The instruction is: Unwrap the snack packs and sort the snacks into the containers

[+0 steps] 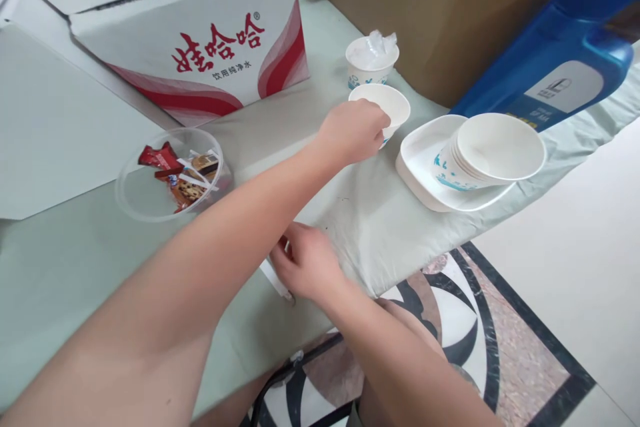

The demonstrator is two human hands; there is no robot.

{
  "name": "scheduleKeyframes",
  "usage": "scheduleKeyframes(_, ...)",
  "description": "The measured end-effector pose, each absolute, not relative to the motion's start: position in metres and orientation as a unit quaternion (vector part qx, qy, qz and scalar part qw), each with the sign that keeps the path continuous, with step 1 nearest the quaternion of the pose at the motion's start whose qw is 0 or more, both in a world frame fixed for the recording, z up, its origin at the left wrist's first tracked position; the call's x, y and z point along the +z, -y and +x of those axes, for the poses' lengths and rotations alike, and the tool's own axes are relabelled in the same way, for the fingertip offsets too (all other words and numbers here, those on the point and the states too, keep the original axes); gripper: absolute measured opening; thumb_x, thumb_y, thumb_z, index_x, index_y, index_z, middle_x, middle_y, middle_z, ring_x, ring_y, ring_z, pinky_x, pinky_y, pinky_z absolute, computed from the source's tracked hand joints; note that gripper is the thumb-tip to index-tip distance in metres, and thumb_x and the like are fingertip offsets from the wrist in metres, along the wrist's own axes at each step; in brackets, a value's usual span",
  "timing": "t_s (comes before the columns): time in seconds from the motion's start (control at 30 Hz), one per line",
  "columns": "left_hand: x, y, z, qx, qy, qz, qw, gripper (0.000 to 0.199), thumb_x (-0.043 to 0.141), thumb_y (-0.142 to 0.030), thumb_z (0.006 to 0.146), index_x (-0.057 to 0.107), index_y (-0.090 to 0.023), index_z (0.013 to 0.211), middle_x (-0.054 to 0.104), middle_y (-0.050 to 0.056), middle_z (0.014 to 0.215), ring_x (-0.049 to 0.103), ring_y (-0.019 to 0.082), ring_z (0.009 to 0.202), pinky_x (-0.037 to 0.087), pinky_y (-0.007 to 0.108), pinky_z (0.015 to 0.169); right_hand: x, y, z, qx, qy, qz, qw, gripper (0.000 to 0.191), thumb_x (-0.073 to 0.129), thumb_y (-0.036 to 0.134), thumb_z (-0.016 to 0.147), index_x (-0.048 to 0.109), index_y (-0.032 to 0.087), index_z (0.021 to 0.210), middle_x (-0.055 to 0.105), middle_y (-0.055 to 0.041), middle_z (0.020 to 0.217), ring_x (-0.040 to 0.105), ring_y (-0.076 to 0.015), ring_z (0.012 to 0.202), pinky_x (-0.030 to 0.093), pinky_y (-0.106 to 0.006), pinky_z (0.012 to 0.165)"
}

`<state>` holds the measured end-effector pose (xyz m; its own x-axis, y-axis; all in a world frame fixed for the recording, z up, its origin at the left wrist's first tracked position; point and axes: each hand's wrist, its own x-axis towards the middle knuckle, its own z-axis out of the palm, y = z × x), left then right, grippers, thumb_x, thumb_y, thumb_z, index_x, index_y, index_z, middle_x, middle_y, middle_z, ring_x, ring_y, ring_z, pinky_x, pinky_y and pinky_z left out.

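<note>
My left hand reaches across to a white paper cup with blue print. Its fingers are bent together at the near rim, pinching the cup there; the fingertips are partly hidden. Beneath my left forearm, my right hand rests low over the table with its fingers curled. A narrow white strip sticks out from under these fingers. My left forearm covers part of the strip and the fingertips. Just behind the cup at my left hand stands another paper cup with crumpled clear plastic in it.
A clear round tub with wrapped snacks stands left. Stacked paper cups lie tilted in a white dish at right. A blue bottle, a brown carton and a white-and-red box stand behind.
</note>
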<state>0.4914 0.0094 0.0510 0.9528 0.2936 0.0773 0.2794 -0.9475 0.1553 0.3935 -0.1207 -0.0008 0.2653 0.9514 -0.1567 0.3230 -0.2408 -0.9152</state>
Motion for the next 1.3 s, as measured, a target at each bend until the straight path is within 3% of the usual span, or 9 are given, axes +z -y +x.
scheduleKeyframes(0.2,0.059,-0.001,0.415,0.030,-0.275,0.961,0.025,0.023,0.052,-0.009,0.087,0.074,-0.017,0.086,0.073,0.011,0.092,0.071,0.031,0.096,0.047,0.037,0.072,0.002,0.121,0.384,0.387,0.429,-0.693,0.432,0.011,0.049,0.028,0.087,0.057,0.022,0.083,0.070,-0.0021,0.080,0.057,-0.0166,0.070,0.033,-0.029,0.064)
scheduleKeyframes(0.37,0.062,-0.002,0.372,0.038,-0.366,0.928,0.058,0.014,0.067,-0.016,0.082,0.076,-0.019,0.092,0.075,0.012,0.097,0.071,0.032,0.097,0.054,0.041,0.081,0.002,0.113,0.367,0.390,0.417,-0.682,0.457,0.016,0.051,0.033,0.088,0.061,0.022,0.083,0.072,-0.0030,0.080,0.059,-0.0171,0.068,0.034,-0.029,0.062)
scheduleKeyframes(0.5,0.073,0.019,0.324,0.220,-0.318,0.910,0.151,0.031,0.070,-0.021,0.083,0.073,-0.020,0.114,0.075,0.010,0.114,0.070,0.027,0.105,0.056,0.037,0.088,0.000,0.103,0.353,0.384,0.418,-0.668,0.481,0.018,0.051,0.034,0.085,0.052,0.022,0.072,0.063,-0.0013,0.068,0.052,-0.0155,0.062,0.031,-0.029,0.058)
scheduleKeyframes(0.63,0.068,0.052,0.243,0.357,-0.367,0.801,0.309,0.014,0.063,-0.024,0.091,0.073,-0.020,0.100,0.079,0.003,0.090,0.074,0.016,0.078,0.057,0.027,0.073,0.000,0.102,0.343,0.344,0.443,-0.632,0.534,0.011,0.053,0.030,0.080,0.057,0.021,0.085,0.054,0.0040,0.066,0.049,-0.0127,0.061,0.036,-0.027,0.061)
scheduleKeyframes(0.73,0.050,0.069,0.183,0.415,-0.449,0.682,0.401,0.026,0.064,-0.041,0.095,0.074,-0.018,0.104,0.081,0.006,0.088,0.075,0.015,0.072,0.059,0.027,0.067,-0.001,0.111,0.332,0.318,0.458,-0.639,0.530,0.011,0.053,0.028,0.078,0.058,0.022,0.085,0.040,0.0086,0.056,0.042,-0.0108,0.054,0.035,-0.026,0.059)
scheduleKeyframes(0.9,0.029,0.072,0.108,0.504,-0.502,0.514,0.479,0.029,0.080,-0.040,0.080,0.073,-0.017,0.098,0.082,0.007,0.086,0.077,0.017,0.072,0.059,0.027,0.067,-0.003,0.135,0.298,0.302,0.540,-0.639,0.457,0.011,0.060,0.031,0.080,0.059,0.021,0.085,0.050,0.0066,0.057,0.047,-0.0105,0.051,0.040,-0.026,0.056)
scheduleKeyframes(1.0,0.026,0.062,0.071,0.544,-0.506,0.463,0.483,0.022,0.070,-0.040,0.089,0.072,-0.019,0.096,0.081,0.007,0.086,0.076,0.016,0.072,0.059,0.028,0.068,-0.002,0.141,0.269,0.300,0.586,-0.634,0.405,0.012,0.060,0.033,0.084,0.061,0.022,0.087,0.058,0.0032,0.060,0.055,-0.0128,0.053,0.044,-0.027,0.055)
scheduleKeyframes(1.17,0.016,0.050,0.019,0.603,-0.551,0.371,0.441,0.009,0.057,-0.020,0.090,0.065,-0.021,0.088,0.073,0.002,0.080,0.070,0.013,0.073,0.055,0.027,0.072,0.010,0.107,0.203,0.297,0.678,-0.592,0.320,0.012,0.057,0.032,0.088,0.062,0.023,0.093,0.064,-0.0005,0.065,0.059,-0.0157,0.057,0.041,-0.027,0.049)
scheduleKeyframes(1.3,0.007,0.050,-0.008,0.671,-0.588,0.332,0.307,0.014,0.049,-0.027,0.095,0.058,-0.023,0.085,0.065,0.001,0.078,0.063,0.014,0.076,0.051,0.027,0.072,0.020,0.041,0.127,0.255,0.771,-0.500,0.302,0.015,0.054,0.029,0.086,0.061,0.022,0.099,0.072,-0.0074,0.096,0.067,-0.0174,0.077,0.050,-0.029,0.059)
